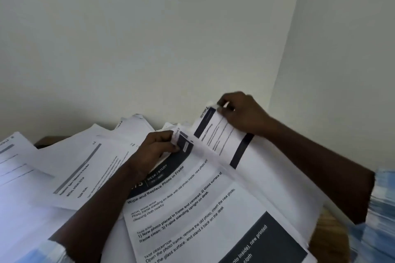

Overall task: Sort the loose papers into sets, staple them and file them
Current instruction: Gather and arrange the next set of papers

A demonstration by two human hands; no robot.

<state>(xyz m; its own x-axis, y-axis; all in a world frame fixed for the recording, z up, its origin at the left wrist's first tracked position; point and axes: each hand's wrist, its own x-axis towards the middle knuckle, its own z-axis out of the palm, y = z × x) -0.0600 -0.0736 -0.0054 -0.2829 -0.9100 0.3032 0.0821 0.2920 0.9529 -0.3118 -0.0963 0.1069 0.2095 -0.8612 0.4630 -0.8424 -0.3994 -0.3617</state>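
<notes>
Your left hand (152,148) pinches the top corner of the white printed sheet (192,209) (headed "Wipe and Replace Photo in Frame"). Beyond it your right hand (243,113) pinches the raised corner of a white, dark-barred sheet (215,134), possibly several; more white papers (74,166) spread leftward.

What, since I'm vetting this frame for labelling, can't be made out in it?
All head view.
1. Lifted sheet in the right hand: print blurred, unreadable.
2. Front sheet, pinched by the left hand: header partly hidden by that hand; dark banner cut off by the bottom edge.
3. Left papers: blurred, cut off by the left edge.
4. Desk: mostly hidden under papers.
</notes>
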